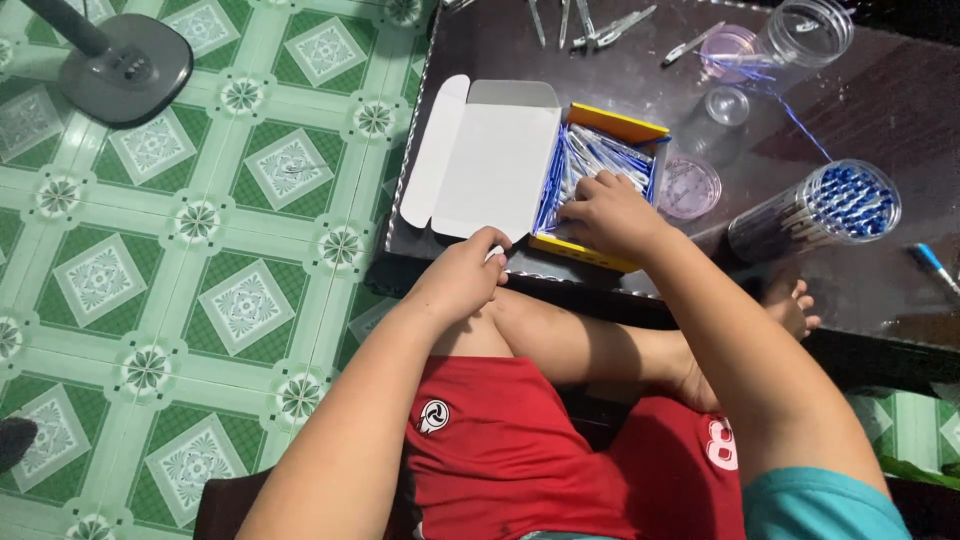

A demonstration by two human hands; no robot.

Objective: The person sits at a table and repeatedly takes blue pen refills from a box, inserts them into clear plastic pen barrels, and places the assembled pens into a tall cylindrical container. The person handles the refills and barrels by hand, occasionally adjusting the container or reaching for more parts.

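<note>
Right hand point(608, 212) curled down onto pens point(600, 160) in yellow box point(610, 125), left hand point(462, 275) pinching box's near corner.

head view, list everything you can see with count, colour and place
box: one, yellow with open white lid, on the dark table
pens in box: many, blue and white, count unclear
clear tubs: two; one on its side full of blue-capped pens, one near the table's far edge
round lids: about three, clear or pinkish, right of the box
loose pens: several, pale, far edge
blue pen: one, right edge
fan base: one, grey, on the green tiled floor
shorts: red
left hand: at the box's near corner
right hand: on the pens in the box
</note>
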